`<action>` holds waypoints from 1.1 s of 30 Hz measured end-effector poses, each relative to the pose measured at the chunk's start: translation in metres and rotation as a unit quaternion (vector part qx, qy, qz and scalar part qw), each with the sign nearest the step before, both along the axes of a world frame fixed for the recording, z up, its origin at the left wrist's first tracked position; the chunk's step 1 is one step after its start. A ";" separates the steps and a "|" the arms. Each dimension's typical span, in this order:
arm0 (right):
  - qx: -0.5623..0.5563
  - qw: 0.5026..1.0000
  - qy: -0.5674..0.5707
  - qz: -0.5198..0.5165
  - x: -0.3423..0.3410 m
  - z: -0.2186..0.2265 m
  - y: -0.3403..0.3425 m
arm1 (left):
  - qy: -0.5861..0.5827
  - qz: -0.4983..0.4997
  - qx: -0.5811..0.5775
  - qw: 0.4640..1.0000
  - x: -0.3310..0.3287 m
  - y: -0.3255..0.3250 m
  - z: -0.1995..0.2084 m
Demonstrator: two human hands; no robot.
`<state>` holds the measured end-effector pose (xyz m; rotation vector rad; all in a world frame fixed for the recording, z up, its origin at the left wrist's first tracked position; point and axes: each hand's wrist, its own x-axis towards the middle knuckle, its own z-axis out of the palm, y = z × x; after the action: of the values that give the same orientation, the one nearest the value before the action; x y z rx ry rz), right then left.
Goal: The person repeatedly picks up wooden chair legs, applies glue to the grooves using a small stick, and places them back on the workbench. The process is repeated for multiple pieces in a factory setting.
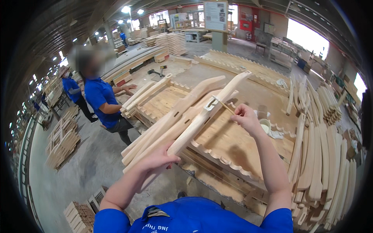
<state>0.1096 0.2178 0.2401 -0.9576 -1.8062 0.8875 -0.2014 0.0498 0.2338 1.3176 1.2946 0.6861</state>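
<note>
My left hand [160,157] is wrapped around the near end of a long, curved wooden chair leg [192,130], which slants up and away to the right. Partway along the leg is a slot [210,104] with whitish stuff around it, perhaps glue. Between the fingertips of my right hand [247,118] is a thin stick [224,104], its tip at that slot. Several similar wooden legs [171,120] with slots lie side by side just left of the held one, across a wooden bench with scalloped rails [221,157].
A whitish cup [265,125] and crumpled cloth [276,134] rest beyond my right forearm. Curved wooden parts [326,151] are piled at the right. Left of the bench a co-worker in a blue shirt [99,97] touches other wooden pieces [149,93]. A hammer [157,71] lies further back.
</note>
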 end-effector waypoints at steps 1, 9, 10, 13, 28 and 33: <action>-0.041 0.999 0.005 0.003 0.001 0.005 0.006 | 0.005 -0.014 0.011 1.000 -0.012 0.008 0.005; -0.223 0.955 0.191 0.036 -0.044 0.010 0.003 | 0.276 0.115 0.177 0.938 -0.143 0.082 0.025; -0.225 0.954 0.197 0.026 -0.043 0.005 0.001 | 0.280 0.131 0.165 0.937 -0.153 0.096 0.024; -0.224 0.946 0.230 0.035 -0.049 -0.002 -0.007 | 0.368 0.145 0.240 0.886 -0.233 0.127 -0.010; 0.036 0.937 -0.162 -0.307 0.077 -0.028 -0.059 | 0.565 0.133 0.148 0.801 -0.259 0.213 -0.075; 0.083 0.758 -0.509 -0.400 0.102 0.009 -0.061 | 0.435 0.094 0.400 0.802 -0.198 0.174 -0.059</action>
<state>0.2118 0.1565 0.2488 -2.1063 -1.8835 -0.4696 -0.3990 0.2242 0.1747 2.4009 1.9913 0.8448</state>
